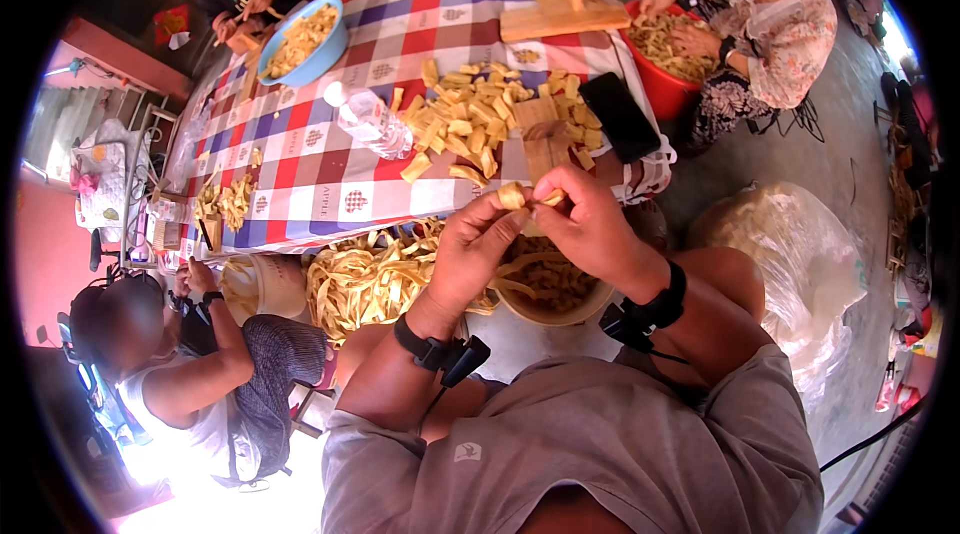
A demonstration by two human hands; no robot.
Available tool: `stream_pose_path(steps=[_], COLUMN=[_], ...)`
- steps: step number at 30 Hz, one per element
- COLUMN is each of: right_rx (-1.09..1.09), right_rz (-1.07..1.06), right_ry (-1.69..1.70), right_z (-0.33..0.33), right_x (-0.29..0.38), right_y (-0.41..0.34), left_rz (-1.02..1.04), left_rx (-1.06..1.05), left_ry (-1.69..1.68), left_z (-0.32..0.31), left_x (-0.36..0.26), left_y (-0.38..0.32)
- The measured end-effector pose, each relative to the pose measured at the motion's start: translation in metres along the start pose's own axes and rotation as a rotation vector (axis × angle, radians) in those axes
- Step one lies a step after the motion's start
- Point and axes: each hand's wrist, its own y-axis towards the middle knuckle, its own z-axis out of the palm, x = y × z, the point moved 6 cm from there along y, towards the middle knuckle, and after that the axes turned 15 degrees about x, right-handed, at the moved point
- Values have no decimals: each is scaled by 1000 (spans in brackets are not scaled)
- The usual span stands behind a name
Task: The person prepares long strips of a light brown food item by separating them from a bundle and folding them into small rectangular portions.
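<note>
My left hand [480, 237] pinches a short, rolled piece of yellowish strip [511, 195] between thumb and fingers. Close against it, my right hand [589, 222] grips a small end of similar strip [553, 197]; whether the two parts are joined is hard to tell. Below both hands is a round tub [559, 318] with cut pieces inside, and a long strip lies over its left side. Just beyond my hands, a pile of short yellowish pieces [469, 113] covers part of the checked tablecloth [296, 159], beside a small wooden block [541, 136].
A plastic bottle [369, 121] and black phone [619, 117] lie on the table. Long strips [371, 279] are heaped at left. Co-workers sit around with a blue basin [324, 52], a red tub [660, 87] and a pale bucket [281, 286]. A plastic bag [787, 279] stands right.
</note>
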Motion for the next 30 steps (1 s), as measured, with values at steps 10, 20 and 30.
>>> stream_pose_path(steps=[10, 20, 30], right_rx=[22, 312, 220], right_rz=[65, 108, 91], right_ry=[133, 335, 437], right_z=[1, -10, -5], right_x=[-3, -15, -9], right_y=[-4, 1, 1], left_rz=[-4, -204, -159], left_rx=[29, 284, 85], left_ry=[173, -153, -179], left_z=[3, 18, 9], left_x=[5, 11, 13], left_y=[6, 8, 7])
